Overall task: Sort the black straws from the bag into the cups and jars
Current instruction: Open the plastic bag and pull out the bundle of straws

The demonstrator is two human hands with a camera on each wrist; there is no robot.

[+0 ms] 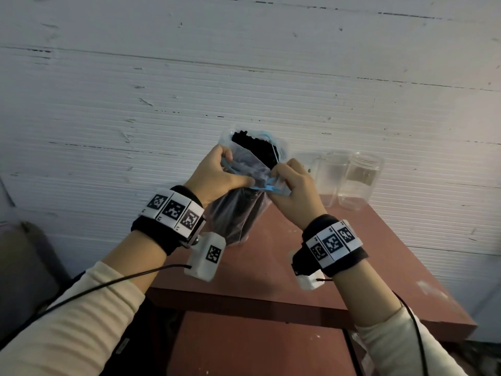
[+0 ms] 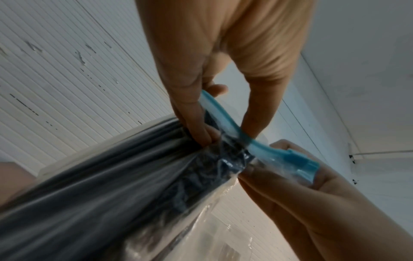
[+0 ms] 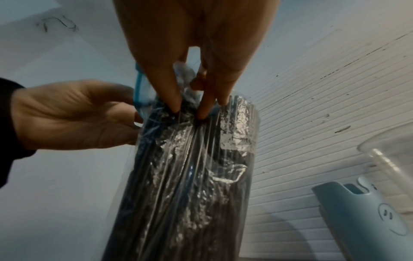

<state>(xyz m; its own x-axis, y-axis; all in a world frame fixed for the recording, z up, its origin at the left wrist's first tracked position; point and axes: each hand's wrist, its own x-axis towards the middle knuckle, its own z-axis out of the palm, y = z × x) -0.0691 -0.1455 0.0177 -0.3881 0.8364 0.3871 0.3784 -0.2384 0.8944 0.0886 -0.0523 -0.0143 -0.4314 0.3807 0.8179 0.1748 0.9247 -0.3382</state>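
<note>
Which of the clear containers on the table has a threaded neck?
The rightmost one, the clear plastic jar: ridged screw threads ring its open mouth. The clear containers to its left, nearer the right hand, show no threads.

head: above, looking forward and down over both wrists to the desk [image 1: 352, 253] and wall | left wrist: close, looking along the fingers [image 2: 198, 123] up at the bag [image 2: 111, 185] | right wrist: same (nearer, from the opposite side) | shared: the bag's top
</note>
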